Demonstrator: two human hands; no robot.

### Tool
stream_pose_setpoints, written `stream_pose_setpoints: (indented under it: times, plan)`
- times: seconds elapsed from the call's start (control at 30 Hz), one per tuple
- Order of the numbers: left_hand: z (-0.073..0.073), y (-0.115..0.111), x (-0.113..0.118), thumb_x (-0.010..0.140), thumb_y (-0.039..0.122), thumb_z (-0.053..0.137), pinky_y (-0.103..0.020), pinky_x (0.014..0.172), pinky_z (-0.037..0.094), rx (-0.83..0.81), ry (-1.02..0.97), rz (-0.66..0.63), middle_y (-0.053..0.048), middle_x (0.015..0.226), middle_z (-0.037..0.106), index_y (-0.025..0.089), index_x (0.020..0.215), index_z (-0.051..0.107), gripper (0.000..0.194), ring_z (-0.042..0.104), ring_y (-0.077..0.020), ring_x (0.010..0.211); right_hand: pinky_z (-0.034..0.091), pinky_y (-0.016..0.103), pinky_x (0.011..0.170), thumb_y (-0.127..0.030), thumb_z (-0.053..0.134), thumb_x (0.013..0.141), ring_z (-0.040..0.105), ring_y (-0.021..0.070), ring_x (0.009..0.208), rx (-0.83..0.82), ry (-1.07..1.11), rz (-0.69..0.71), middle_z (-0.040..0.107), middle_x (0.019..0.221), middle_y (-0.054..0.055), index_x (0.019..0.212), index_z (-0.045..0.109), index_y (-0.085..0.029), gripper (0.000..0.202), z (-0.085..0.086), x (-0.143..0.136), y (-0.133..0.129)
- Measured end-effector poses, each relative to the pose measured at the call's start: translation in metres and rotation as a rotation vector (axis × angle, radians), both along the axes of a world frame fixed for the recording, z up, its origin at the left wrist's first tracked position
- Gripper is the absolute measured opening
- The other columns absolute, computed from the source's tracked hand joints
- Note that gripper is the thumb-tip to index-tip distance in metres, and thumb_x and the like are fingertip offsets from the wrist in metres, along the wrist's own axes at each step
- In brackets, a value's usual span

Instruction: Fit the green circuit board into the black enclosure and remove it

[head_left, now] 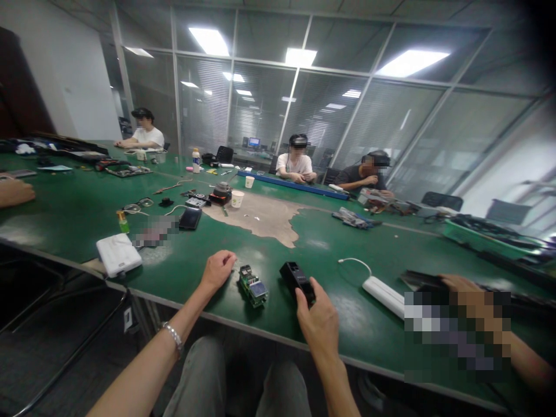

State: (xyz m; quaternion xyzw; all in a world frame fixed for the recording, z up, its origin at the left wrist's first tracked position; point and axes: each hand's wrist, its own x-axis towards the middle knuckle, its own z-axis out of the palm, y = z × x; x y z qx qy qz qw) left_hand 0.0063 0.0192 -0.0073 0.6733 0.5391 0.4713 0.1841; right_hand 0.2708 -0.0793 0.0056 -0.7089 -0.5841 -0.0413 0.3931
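Note:
My left hand (218, 270) rests on the green table, its fingers curled together, left of a small green circuit board (252, 286). Whether anything small is between those fingers is hidden. The board carries a little grey screen and lies by itself between my hands. On its right, my right hand (317, 307) has its thumb and fingers around the near end of a black rectangular case (292, 277). The far end of the case shows openings and touches or nearly touches the tabletop.
A white power strip (384, 296) lies right of my right hand, near another person's hand (463, 286). At left are a white box (118, 255) and a black phone (190, 218). Paper cups (237, 199) stand beyond a bare brown patch (264, 220). Several people sit around the table.

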Motion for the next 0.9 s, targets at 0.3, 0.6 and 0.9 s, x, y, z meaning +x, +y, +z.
stream_pose_setpoints:
  times: [0.3, 0.6, 0.9]
  plan:
    - [-0.002, 0.002, 0.001, 0.086, 0.035, 0.048, -0.027, 0.08, 0.046, -0.006, 0.011, -0.001, -0.004, 0.092, 0.071, 0.02, 0.084, 0.069, 0.026, 0.063, -0.016, 0.083, 0.041, 0.044, 0.1, -0.045, 0.054, 0.083, 0.052, 0.031, 0.118, 0.005, -0.112, 0.059, 0.055, 0.128, 0.022, 0.132, 0.047, -0.003, 0.065, -0.014, 0.011, 0.002]
    - [-0.002, 0.0, 0.001, 0.086, 0.037, 0.047, -0.027, 0.08, 0.045, -0.01, 0.027, 0.002, -0.004, 0.092, 0.071, 0.02, 0.085, 0.07, 0.028, 0.063, -0.0161, 0.083, 0.045, 0.044, 0.094, -0.043, 0.052, 0.083, 0.059, 0.0312, 0.11, -0.091, 0.001, 0.022, 0.061, 0.122, 0.019, 0.132, 0.05, -0.008, 0.06, 0.004, 0.008, 0.001]
    - [-0.003, 0.0, 0.0, 0.086, 0.035, 0.048, -0.026, 0.077, 0.045, -0.018, 0.006, 0.001, -0.004, 0.089, 0.071, 0.02, 0.087, 0.07, 0.027, 0.062, -0.0154, 0.08, 0.051, 0.036, 0.086, -0.044, 0.058, 0.082, 0.067, 0.0242, 0.094, -0.013, 0.257, 0.25, 0.069, 0.107, 0.01, 0.134, 0.05, -0.016, 0.06, 0.047, -0.054, -0.015]
